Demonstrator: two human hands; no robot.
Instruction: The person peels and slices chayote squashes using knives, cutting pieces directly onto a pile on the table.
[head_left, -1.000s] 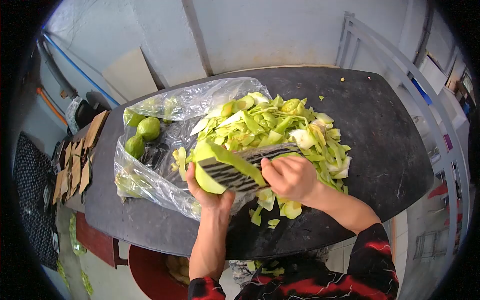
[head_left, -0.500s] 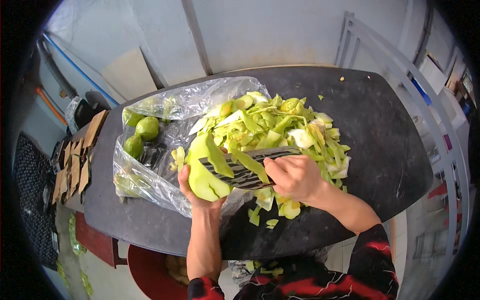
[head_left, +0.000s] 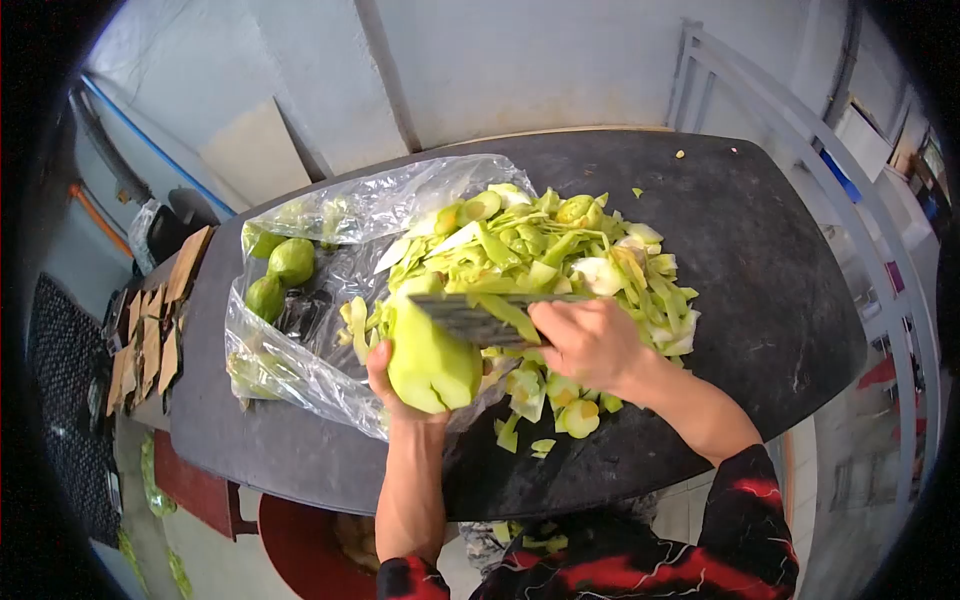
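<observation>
My left hand is wrapped around a pale green peeled chayote above the near side of the table. The chayote's creased end faces me. In my right hand is a knife, its handle hidden by my fingers. Its broad, dark blade lies across the chayote's upper part, blurred by motion. A strip of green peel clings to the blade near my knuckles. Behind the knife rises a heap of peelings.
A clear plastic bag lies open at left with several unpeeled chayotes in it. Loose peel scraps dot the dark table. Beneath its front edge stands a red tub. A metal railing runs along the right.
The knife blade has moved up toward the chayote's far end. My left hand has turned the chayote and shifted it slightly right. One peel strip is no longer seen on the blade.
</observation>
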